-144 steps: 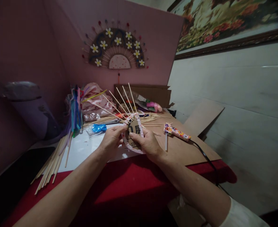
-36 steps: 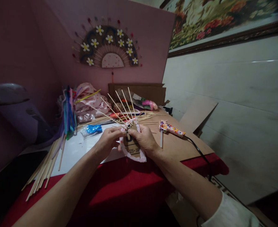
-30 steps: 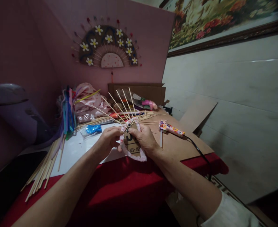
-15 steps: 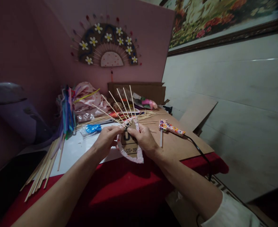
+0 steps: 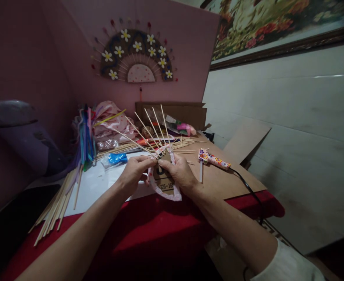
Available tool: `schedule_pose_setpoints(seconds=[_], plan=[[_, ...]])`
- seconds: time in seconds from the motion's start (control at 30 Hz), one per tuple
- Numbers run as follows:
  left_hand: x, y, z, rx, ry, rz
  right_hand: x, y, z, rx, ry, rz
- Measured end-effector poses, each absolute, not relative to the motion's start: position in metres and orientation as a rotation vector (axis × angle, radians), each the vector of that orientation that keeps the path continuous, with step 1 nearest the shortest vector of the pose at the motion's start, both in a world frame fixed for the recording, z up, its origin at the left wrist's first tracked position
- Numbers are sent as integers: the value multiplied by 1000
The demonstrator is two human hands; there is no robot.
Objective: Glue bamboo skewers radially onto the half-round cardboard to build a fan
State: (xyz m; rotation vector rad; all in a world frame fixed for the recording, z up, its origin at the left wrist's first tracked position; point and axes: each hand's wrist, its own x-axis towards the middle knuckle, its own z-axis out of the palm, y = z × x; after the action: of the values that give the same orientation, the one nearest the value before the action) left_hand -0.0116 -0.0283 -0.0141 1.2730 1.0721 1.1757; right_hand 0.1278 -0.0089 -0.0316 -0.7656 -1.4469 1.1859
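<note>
Both hands hold up a small rounded cardboard piece [image 5: 165, 180], its rim wrapped in pink dotted fabric and printed numbers facing me. Several thin wooden sticks [image 5: 150, 124] fan out from its upper edge. My left hand [image 5: 133, 175] pinches the upper left rim, at the base of the leftmost stick; whether its fingertips grip the stick too is hard to see. My right hand [image 5: 183, 174] grips the right side, thumb pressed on the cardboard face just below the stick ends and fingers hidden behind.
On the right lies a flower-patterned glue gun [image 5: 214, 159] with a black cord. Loose sticks [image 5: 55, 207] lie at left, beside pipe cleaners [image 5: 86, 136]. A blue packet [image 5: 117, 158] and pink fabric [image 5: 110, 117] sit behind. A flower-decorated fan [image 5: 138, 54] hangs on the pink wall.
The cardboard piece has shifted and tilted slightly, its lower end a little further right. Both hands keep their hold, and the whole view has turned slightly.
</note>
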Motion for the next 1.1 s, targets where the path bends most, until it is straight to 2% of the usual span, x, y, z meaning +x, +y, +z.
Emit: schedule_pose_setpoints(seconds=[1.1], plan=[[-12, -29, -15, 1482, 1008, 1180, 128, -11, -29, -771, -1342, 1286]])
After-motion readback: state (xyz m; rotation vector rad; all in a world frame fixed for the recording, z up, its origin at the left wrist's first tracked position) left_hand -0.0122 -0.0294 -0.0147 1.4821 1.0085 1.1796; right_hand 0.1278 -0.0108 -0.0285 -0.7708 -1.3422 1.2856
